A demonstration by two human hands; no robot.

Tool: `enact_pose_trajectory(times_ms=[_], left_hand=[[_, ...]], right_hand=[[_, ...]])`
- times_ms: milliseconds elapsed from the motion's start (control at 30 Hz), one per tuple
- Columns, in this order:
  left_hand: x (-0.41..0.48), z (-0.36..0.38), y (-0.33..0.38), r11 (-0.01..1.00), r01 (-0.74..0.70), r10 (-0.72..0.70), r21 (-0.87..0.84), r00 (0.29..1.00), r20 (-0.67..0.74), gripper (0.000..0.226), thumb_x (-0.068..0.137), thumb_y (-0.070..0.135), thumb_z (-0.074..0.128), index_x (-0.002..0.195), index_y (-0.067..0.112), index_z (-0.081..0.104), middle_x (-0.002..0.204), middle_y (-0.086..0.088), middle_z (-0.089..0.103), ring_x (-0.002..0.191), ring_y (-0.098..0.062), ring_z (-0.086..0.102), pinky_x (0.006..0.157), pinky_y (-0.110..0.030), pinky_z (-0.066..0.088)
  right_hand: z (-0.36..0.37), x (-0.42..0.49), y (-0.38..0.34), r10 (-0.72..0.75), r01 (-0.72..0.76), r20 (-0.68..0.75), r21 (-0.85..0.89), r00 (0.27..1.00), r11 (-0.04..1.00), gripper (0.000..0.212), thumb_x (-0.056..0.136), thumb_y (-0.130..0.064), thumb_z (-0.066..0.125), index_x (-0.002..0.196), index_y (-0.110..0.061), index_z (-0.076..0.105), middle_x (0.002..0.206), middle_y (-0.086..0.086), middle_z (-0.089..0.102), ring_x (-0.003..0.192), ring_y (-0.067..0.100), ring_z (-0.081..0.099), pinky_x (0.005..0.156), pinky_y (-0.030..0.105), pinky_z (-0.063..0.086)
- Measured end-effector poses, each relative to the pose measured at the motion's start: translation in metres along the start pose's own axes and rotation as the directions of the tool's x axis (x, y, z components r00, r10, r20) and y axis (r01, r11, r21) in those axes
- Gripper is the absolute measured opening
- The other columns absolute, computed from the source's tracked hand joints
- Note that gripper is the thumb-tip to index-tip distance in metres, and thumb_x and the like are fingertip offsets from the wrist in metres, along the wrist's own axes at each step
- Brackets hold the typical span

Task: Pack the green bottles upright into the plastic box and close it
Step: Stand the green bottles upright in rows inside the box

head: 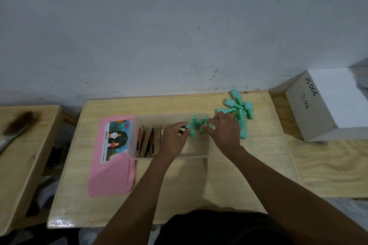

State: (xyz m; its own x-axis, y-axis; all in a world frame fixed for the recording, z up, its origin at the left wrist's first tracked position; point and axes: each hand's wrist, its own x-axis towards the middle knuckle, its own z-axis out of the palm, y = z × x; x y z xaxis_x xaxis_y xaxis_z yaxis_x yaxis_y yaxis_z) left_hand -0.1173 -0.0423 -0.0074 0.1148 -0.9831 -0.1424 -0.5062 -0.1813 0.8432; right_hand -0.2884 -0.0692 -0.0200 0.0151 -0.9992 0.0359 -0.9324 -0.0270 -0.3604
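Green bottles (199,123) stand at the plastic box's (169,156) right end, each hand (175,139) (225,129) pinching one.

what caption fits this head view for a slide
Both hands, left hand and right hand, stand green bottles in the plastic box beside its pink lid.

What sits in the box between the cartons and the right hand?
In the head view: the left hand gripping a green bottle, plus two upright bottles behind, inside the plastic box.
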Motion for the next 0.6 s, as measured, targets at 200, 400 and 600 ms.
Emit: enact_pose_trajectory(times_ms=[200,400,600], left_hand=[[0.011,0.014,-0.003,1.0,-0.008,0.008,0.018,1.0,0.005,0.025,0.083,0.012,0.069,0.108,0.011,0.07,0.1,0.0,0.071,0.076,-0.009,0.063,0.063,-0.001,0.043],[0.017,0.027,-0.007,0.999,-0.029,0.03,0.043,1.0,-0.01,0.027,0.083,0.008,0.067,0.11,0.007,0.069,0.102,-0.006,0.072,0.084,-0.011,0.063,0.074,-0.012,0.048],[0.021,0.035,-0.013,0.994,-0.045,0.051,0.103,0.997,-0.059,0.028,0.082,0.01,0.069,0.109,0.008,0.069,0.097,-0.008,0.068,0.081,-0.018,0.065,0.078,-0.034,0.056]], right_hand=[[0.004,0.001,-0.004,0.043,-0.043,0.001,-0.028,0.999,0.999,0.03,0.081,-0.049,0.068,0.1,-0.027,0.076,0.096,-0.001,0.065,0.097,0.022,0.054,0.081,0.039,0.04],[0.0,0.005,-0.004,0.005,-0.002,0.042,-0.076,0.999,0.997,0.032,0.082,-0.047,0.067,0.105,-0.025,0.074,0.1,0.001,0.067,0.1,0.024,0.057,0.083,0.04,0.042],[-0.003,0.003,0.002,-0.041,0.042,0.089,-0.003,0.995,0.999,0.033,0.086,-0.04,0.065,0.113,-0.021,0.071,0.101,0.003,0.064,0.1,0.024,0.057,0.086,0.041,0.044]])
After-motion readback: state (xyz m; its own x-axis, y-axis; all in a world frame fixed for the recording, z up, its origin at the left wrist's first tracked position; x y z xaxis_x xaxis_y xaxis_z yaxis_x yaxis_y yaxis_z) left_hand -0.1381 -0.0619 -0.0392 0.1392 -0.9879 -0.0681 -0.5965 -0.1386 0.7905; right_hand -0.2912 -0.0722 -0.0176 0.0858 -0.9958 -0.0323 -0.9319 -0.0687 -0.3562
